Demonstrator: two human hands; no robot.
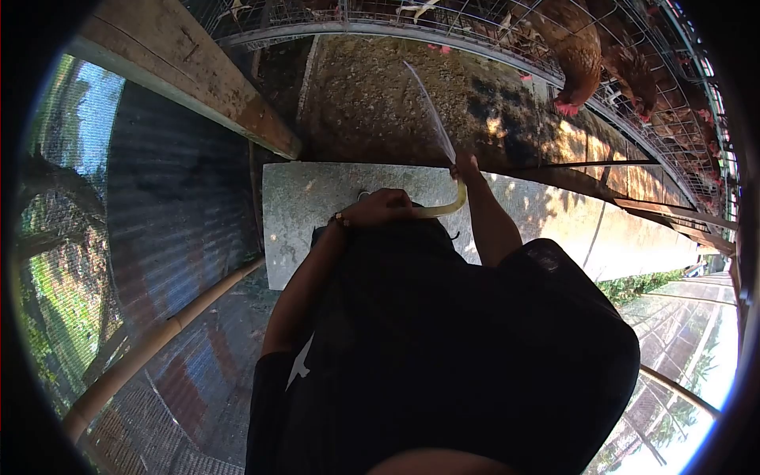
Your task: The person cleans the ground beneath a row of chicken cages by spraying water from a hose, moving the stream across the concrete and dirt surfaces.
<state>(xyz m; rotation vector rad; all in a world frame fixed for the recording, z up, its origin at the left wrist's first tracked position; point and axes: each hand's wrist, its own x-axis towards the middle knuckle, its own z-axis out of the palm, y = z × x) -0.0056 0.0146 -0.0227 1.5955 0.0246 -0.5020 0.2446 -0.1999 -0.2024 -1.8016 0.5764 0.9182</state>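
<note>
A pale yellow hose bends in front of my body, between my two hands. My right hand grips it close to its end, and a thin jet of water shoots from there toward the brown ground under the cages. On the other side my left hand, with a band at the wrist, is closed around the hose further back; the fingers are partly hidden. Behind the dark clothing the rest of the hose cannot be seen.
Brown hens poke their heads out of wire cages above. Below lies wet-looking gravelly ground. I stand over a pale concrete walkway. A wooden post, corrugated sheeting and a bamboo pole are at the left.
</note>
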